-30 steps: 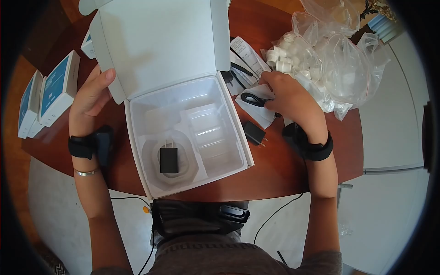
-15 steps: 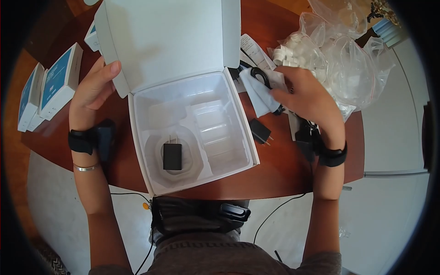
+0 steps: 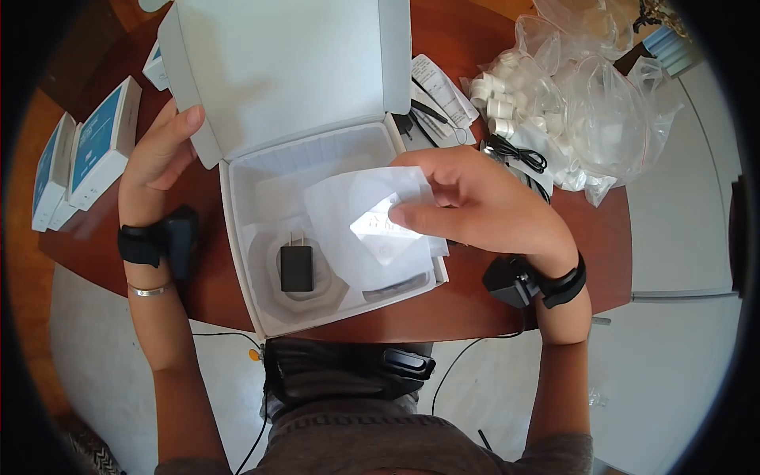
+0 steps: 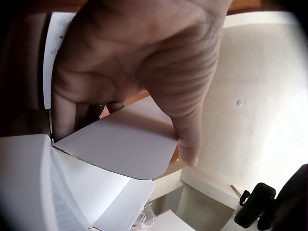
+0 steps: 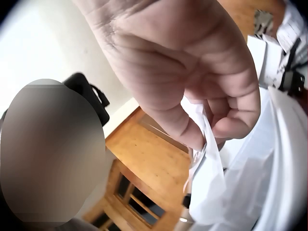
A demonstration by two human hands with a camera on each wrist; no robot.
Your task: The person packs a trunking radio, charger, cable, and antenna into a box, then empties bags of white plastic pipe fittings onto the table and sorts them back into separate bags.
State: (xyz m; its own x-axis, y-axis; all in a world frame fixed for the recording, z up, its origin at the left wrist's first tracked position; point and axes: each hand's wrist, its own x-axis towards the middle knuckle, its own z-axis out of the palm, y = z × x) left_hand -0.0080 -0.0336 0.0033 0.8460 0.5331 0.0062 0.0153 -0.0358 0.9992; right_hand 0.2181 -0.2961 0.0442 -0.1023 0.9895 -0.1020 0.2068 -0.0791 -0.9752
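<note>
My right hand (image 3: 495, 206) pinches a thin white pouch (image 3: 328, 206) between thumb and fingers, over the right half of an open white box (image 3: 243, 293). A shiny silver label (image 3: 384, 241) with printed characters shows on the pouch. Inside the box, a black plug adapter (image 3: 297, 267) lies in the round hollow of the plastic tray (image 3: 269, 186), prongs toward the lid. At the box's left, my left hand (image 3: 165, 150) holds the side flap (image 4: 120, 139) of the raised lid (image 3: 289, 71); its thumb is on one side and its fingers on the other.
A coiled black cable (image 3: 518, 153) lies right of the box, beyond my right hand. Behind it are printed papers (image 3: 443, 91) and plastic bags (image 3: 594, 119) with white cylindrical pieces. Blue-and-white boxes (image 3: 103, 146) stand at the left. The table's curved front edge is just below the open box.
My right hand has moved left from the table beside the box, bringing the white pouch over the tray. The black cable now lies on the right. My left hand stays at the lid flap.
</note>
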